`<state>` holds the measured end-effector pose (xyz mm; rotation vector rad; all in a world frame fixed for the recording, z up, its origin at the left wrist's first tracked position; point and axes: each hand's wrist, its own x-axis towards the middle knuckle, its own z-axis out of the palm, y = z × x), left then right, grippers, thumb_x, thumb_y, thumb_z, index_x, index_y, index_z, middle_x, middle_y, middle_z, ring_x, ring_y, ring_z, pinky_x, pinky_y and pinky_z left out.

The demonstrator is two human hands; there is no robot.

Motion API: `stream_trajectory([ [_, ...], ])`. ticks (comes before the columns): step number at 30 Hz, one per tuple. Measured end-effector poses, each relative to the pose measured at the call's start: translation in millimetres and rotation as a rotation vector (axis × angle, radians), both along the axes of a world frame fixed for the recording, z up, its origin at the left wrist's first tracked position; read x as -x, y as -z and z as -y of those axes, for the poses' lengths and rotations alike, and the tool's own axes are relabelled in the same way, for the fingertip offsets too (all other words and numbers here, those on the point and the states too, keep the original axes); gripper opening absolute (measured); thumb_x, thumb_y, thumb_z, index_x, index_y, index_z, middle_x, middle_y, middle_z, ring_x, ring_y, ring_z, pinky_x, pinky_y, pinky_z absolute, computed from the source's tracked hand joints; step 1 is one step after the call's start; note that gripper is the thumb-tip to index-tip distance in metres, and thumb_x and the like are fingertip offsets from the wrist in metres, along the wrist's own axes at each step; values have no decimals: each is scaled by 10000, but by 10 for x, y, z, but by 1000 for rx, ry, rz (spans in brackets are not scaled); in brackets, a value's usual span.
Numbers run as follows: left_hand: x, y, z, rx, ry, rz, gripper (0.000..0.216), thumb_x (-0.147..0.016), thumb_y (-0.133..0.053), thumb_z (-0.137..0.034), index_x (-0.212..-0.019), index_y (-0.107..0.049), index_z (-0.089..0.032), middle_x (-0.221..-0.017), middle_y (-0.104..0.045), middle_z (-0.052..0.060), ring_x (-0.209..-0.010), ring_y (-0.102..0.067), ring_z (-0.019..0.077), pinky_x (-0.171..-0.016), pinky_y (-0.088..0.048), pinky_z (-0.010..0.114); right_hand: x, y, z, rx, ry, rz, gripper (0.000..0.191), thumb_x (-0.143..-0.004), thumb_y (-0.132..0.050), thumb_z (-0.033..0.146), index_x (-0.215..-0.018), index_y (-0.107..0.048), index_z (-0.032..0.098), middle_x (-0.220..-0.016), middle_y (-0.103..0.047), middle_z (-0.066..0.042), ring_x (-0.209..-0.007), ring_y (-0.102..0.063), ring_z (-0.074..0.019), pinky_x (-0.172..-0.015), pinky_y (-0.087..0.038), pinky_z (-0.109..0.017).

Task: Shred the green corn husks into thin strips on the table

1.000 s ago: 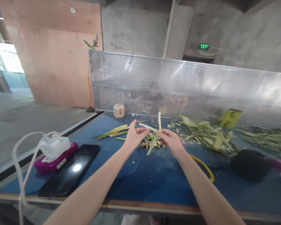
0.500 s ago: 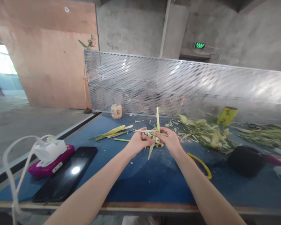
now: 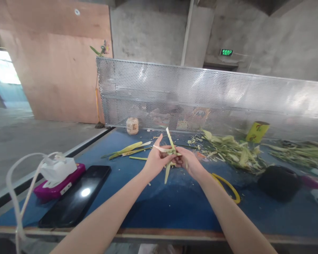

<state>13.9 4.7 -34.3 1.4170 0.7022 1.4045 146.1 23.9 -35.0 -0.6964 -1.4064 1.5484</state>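
Note:
My left hand [image 3: 156,158] and my right hand [image 3: 187,160] meet over the middle of the blue table. Between them are pale green leaf strips [image 3: 170,138] that cross each other, one standing up and away, one pointing left, one hanging down toward me. My left thumb and fingers pinch the strips where they cross. The right fingers are curled around the same crossing, partly hidden. Beneath and behind the hands lie small plant scraps, mostly covered. To the left of the hands rest several long green-yellow leaves [image 3: 128,149].
On the left are a black phone [image 3: 75,195] and a purple power strip [image 3: 59,185] with white plugs and cables. A jar [image 3: 132,126] stands near the perforated metal screen [image 3: 153,88]. At right lie a leaf pile [image 3: 235,150], a yellow ring [image 3: 231,190], a black object [image 3: 278,182] and a yellow container [image 3: 257,132].
The hands have drawn closer together, covering more of the scraps. The upright strip now leans left, and the left index finger has lifted. The right fingers have curled in under the crossing.

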Motion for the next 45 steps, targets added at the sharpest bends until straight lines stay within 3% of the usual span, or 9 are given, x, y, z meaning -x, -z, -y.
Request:
stream_trajectory([
  [7,25,-26,-29,31,-75,30,952,-598,-661,-170,-1332,-55,-193,-928,-636,83,-535,-548,76,-578,-468,246,-6,-9,-35,-95,154,15,376,-618,-593,342,-922,-409,217,-556,-470,68,-459,-401,-77,-424,-243,-200],
  [12,26,20,-37,0,-102,-72,1021,-588,-676,-218,-1333,20,-151,-678,-616,4,-418,-440,48,-399,-352,181,25,5,-23,-209,143,105,401,-622,-582,320,-939,-364,208,-540,-482,80,-404,-343,-58,-424,-245,-209],
  [23,123,-148,-59,84,-144,5,1079,-555,-688,-142,-1331,61,-160,-647,-571,-27,-424,-430,45,-395,-309,184,-127,-63,-59,-269,159,118,372,-681,-551,306,-1008,-399,212,-561,-412,85,-433,-330,-57,-438,-240,-212],
  [27,150,-153,-62,89,-126,9,1118,-547,-695,-138,-1324,109,-149,-682,-600,0,-432,-435,49,-403,-320,187,-199,-57,-84,-323,69,295,338,-707,-541,264,-1021,-442,190,-553,-447,71,-503,-415,-79,-519,-319,-228],
  [30,138,-103,-58,90,-83,-61,1142,-543,-698,-141,-1317,142,-158,-722,-619,30,-449,-463,62,-407,-341,188,-228,-28,-87,-247,-149,402,453,-707,-559,240,-1126,-395,184,-653,-571,24,-673,-531,-121,-668,-376,-267],
  [32,123,-75,-50,98,-35,-106,1141,-554,-688,-140,-1311,164,-163,-758,-626,51,-489,-506,85,-444,-391,209,-220,-11,-75,-199,-254,354,521,-716,-559,252,-1190,-348,216,-815,-614,-17,-817,-552,-143,-765,-377,-294],
  [35,110,-61,-30,79,25,-141,1112,-573,-670,-134,-1314,158,-180,-802,-623,62,-513,-531,92,-480,-428,227,-188,-6,-54,-206,-232,244,569,-716,-572,259,-1226,-319,282,-970,-587,-26,-892,-540,-144,-814,-382,-309],
  [40,122,-85,0,-1,119,-217,1055,-619,-644,-161,-1317,146,-191,-834,-626,88,-525,-548,99,-423,-404,194,-186,-16,-43,-237,-190,230,401,-705,-590,272,-1089,-495,202,-839,-595,-22,-694,-543,-111,-670,-418,-265],
  [45,109,-99,3,-25,188,-171,1000,-673,-598,-179,-1304,173,-258,-1046,-575,137,-664,-593,144,-482,-455,228,-231,-9,-71,-216,-135,200,339,-704,-590,280,-1023,-528,184,-655,-544,21,-531,-464,-73,-506,-351,-216],
])
